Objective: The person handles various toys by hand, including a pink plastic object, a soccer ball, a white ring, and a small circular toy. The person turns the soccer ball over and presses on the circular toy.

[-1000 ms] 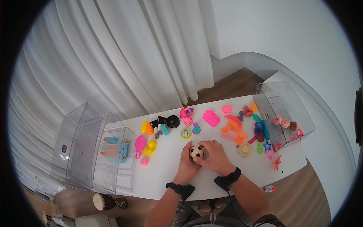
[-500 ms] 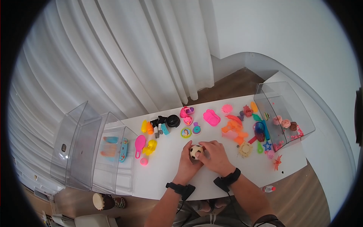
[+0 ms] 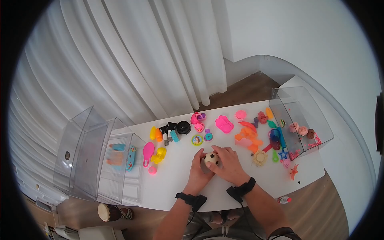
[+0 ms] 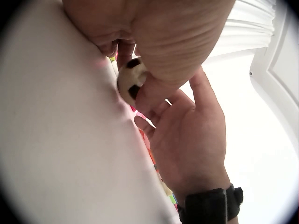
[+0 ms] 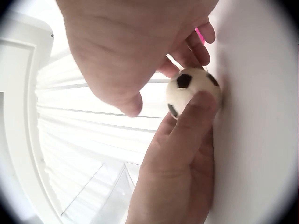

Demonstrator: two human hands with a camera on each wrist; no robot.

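A small white-and-black toy soccer ball (image 3: pixel 211 159) sits low over the white table, between both hands. My left hand (image 3: pixel 198 172) grips it, with the thumb laid across its near side in the right wrist view. My right hand (image 3: pixel 229 165) is cupped at the ball's other side. Its fingers are loosely bent beside the ball (image 5: pixel 187 88), and its thumb stands apart from it in the right wrist view. Seen from the left wrist, the right palm (image 4: pixel 184 135) faces the ball with relaxed fingers.
Beyond the hands lie a round green-rimmed toy (image 3: pixel 197 139) and a pink toy (image 3: pixel 224 124). Orange pieces (image 3: pixel 249 138) and other toys spread to the right, near a clear bin (image 3: pixel 320 116). At left are a pink paddle (image 3: pixel 148 153), yellow toys and clear drawers (image 3: pixel 86 164).
The soccer ball has turned between the hands, showing its black patches in other places, and has shifted slightly to the right. Both hands stay in nearly the same place.
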